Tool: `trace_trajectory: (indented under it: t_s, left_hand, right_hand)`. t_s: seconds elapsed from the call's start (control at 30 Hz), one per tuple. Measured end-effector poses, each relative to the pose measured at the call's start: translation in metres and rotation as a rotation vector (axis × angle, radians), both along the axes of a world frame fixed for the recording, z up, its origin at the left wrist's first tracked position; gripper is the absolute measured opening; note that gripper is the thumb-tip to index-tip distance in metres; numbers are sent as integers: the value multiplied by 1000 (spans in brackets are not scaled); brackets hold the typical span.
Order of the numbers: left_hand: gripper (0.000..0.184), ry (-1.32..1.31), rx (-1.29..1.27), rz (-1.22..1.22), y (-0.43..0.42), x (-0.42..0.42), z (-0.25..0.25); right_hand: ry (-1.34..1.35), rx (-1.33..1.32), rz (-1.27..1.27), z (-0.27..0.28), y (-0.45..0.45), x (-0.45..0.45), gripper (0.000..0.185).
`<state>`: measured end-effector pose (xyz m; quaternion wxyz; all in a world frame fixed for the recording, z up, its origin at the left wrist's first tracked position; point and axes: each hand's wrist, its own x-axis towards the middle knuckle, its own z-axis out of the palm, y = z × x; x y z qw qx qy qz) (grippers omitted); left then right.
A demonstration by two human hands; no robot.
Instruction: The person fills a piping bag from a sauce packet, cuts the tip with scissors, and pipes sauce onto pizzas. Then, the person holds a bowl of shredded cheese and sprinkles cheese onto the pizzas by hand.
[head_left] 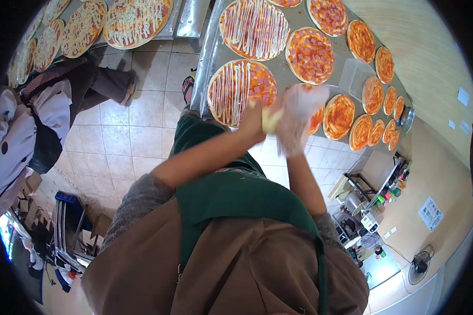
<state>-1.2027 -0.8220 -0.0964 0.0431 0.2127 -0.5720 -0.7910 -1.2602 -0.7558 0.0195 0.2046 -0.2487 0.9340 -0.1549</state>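
My right hand (pixel 293 131), in a clear plastic glove, is closed around a soft plastic squeeze bag (pixel 270 121), whose pale yellow part shows between my hands. My left hand (pixel 254 122) is closed against the same bag from the left. Motion blurs both hands, and the bag's tip is hidden. Just beyond them lies a pizza (pixel 228 93) with white sauce lines over its left part and bare pink ham cubes on the right. Behind it is a pizza fully striped with white sauce (pixel 254 29). A ham-topped pizza without stripes (pixel 310 55) lies to the right.
Several bases with only red sauce (pixel 339 116) line the right of the metal table (pixel 278 73), near a clear plastic container (pixel 355 76). At left, another table holds cheese-topped pizzas (pixel 136 22). A person (pixel 52 100) stands beside it.
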Motion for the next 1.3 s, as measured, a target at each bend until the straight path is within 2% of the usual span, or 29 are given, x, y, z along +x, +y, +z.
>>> trace_trajectory:
  t_s: [0.03,0.1,0.13,0.2,0.27,0.33,0.4,0.43,0.47,0.5,0.53,0.57,0.6,0.63,0.7,0.77,0.8,0.83,0.87,0.9,0.93,0.97,1.0,1.07,1.1,1.13,1.2,1.27,1.3]
  left_hand:
    - [47,-75,-60,-54,4,14,9]
    - [50,-199,-142,-177,-5,15,26]
    - [52,-264,-180,-244,-8,17,35]
    - [55,-385,-257,-385,-12,16,52]
    - [43,-333,1258,303,-32,-42,53]
    - [32,-249,780,195,-39,-61,48]
    - [24,-343,546,95,-39,-52,56]
    - [25,-342,794,162,-23,-37,42]
    - [26,-356,1037,245,-6,-22,28]
    - [30,-563,1153,346,-3,0,54]
    - [31,-550,1086,281,14,25,46]
    - [32,-428,699,48,30,45,28]
    - [32,-303,117,-192,28,55,31]
    - [33,-264,-12,-216,26,53,28]
    - [21,-448,912,192,9,4,37]
    - [17,-383,1164,336,-19,-50,37]
    - [17,-332,897,272,-23,-58,30]
    - [17,-278,631,205,-27,-63,27]
    - [17,-296,689,221,-25,-61,28]
    - [16,-315,746,239,-23,-60,31]
    - [15,-411,1129,340,-13,-46,42]
    - [16,-509,1078,323,-1,-22,46]
    - [17,-607,1031,303,11,2,51]
    - [18,-453,924,243,35,26,43]
    - [19,-483,1019,256,31,26,47]
    - [20,-517,1115,264,27,25,56]
    - [21,-498,1069,280,0,-20,59]
    - [23,-430,1016,275,-31,-64,70]
    - [23,-439,1063,299,-30,-68,67]
  right_hand:
    - [69,32,54,11,6,17,35]
    - [280,-211,107,24,3,28,33]
    - [460,-118,224,27,4,23,33]
    - [482,92,280,30,3,8,31]
    - [207,176,138,27,-14,-23,30]
    - [13,19,-72,33,-38,-45,27]
    - [207,103,34,25,-29,-43,27]
    - [478,328,258,5,1,-29,27]
    - [583,271,329,4,12,-13,29]
    - [696,218,396,4,23,2,30]
    - [461,58,264,9,22,15,32]
    - [253,-111,113,13,22,28,35]
    - [343,-98,155,15,18,25,35]
    - [438,-83,192,17,14,22,35]
    - [630,14,280,11,14,1,35]
    - [506,33,179,1,2,-28,31]
    - [285,-27,22,4,-12,-44,28]
    - [239,12,12,8,-14,-45,26]
    - [195,52,3,11,-15,-46,25]
    - [327,189,145,16,-8,-38,25]
    - [458,328,289,20,0,-29,25]
    - [580,210,326,11,16,-10,30]
    - [428,140,253,13,23,2,31]
    - [115,-42,56,15,29,17,30]
    - [-40,-155,-72,15,28,19,28]
    - [50,-358,-124,8,24,19,25]
    - [190,-302,-57,4,16,-1,24]
    - [257,220,181,32,-4,-38,27]
    - [260,228,160,29,-9,-49,28]
